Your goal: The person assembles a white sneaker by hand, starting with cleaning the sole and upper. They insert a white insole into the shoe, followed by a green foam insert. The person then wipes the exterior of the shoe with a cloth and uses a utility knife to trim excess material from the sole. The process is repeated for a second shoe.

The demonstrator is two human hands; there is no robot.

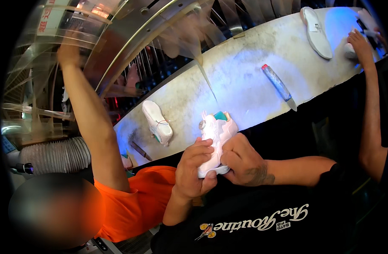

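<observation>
"Black tee (253, 230) is closest to cam, white lettering upside down in view. What's past it?"

"Pinkish-white shoe (213, 146), approx. mid-frame, in both hands at the bench's near edge."

"Which way's it pointing?"

"Long axis runs away from the wearer, leaning a bit R at the far end. End w/ teal lining faces the bench, round silvery dial on its L side; plain end faces the wearer. Can't tell toe vs. heel for sure."

"Fingers?"

"L hand (189, 169): fingers close together, wrapped on the shoe's L side, thumb at the near end. R hand (244, 161): curled, index + thumb pinching the whitish edge low on the shoe; tips partly hidden."

"Surface?"

"Pale bench (240, 80), grey smudges, blue light patches, curving lower L to upper R. Has a white shoe (153, 116) on the L, another white shoe (317, 36) far R, a red-ended bluish tool (276, 80) btwn, plus a dark stick (141, 150) lower L."

"Room?"

"Co-worker in orange top (139, 203) on L, arm up toward metal machinery; ribbed grey duct (56, 155) nearby. Another person's hand (361, 48) at far R, by the bench end."
</observation>
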